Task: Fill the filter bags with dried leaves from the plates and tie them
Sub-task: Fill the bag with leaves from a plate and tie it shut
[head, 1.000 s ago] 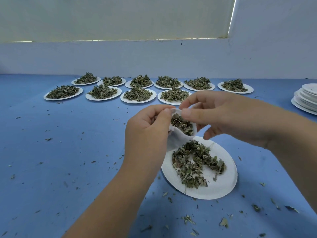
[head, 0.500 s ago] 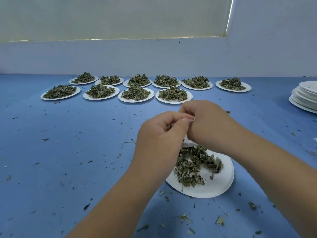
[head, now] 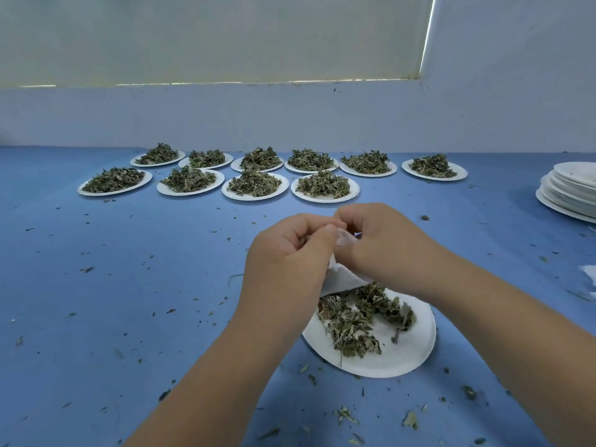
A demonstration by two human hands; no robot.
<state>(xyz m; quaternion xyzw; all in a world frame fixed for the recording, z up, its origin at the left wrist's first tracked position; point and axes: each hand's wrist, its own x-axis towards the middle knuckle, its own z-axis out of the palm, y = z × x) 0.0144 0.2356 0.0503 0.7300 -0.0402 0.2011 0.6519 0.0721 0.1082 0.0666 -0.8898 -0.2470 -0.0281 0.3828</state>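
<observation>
While both hands are raised over the far side of the near plate (head: 403, 359), the filter bag (head: 342, 279) is held between them, clear of the tabletop (head: 129, 285). Left hand (head: 287, 253): fingers curled, thumb and forefinger pinched on the bag's top edge. Right hand (head: 383, 243): fingers likewise curled, pinching the same top edge from the opposite side. The fingertips of the two hands touch or nearly touch. Only a white wedge of the bag shows below the knuckles. Its mouth and contents are hidden by the hands, so fill level cannot be read. The bag's lower edge sits just above the dried leaves (head: 354, 321) on the near plate; contact cannot be determined. These leaves lie in a loose, thin pile on the plate's far-left part, with bare white surface showing on the near-right part. Further back on the tabletop, ten full plates (head: 254, 198) in two rows: four in the nearer row, six in the row beside the wall (head: 290, 117), each heaped with leaves. Stack of empty plates (head: 571, 195) at the right edge, well apart from the hands. Leaf crumbs (head: 411, 421) scattered across the blue surface, densest around the near plate. A small white object at the far right edge is cut off and cannot be identified.
</observation>
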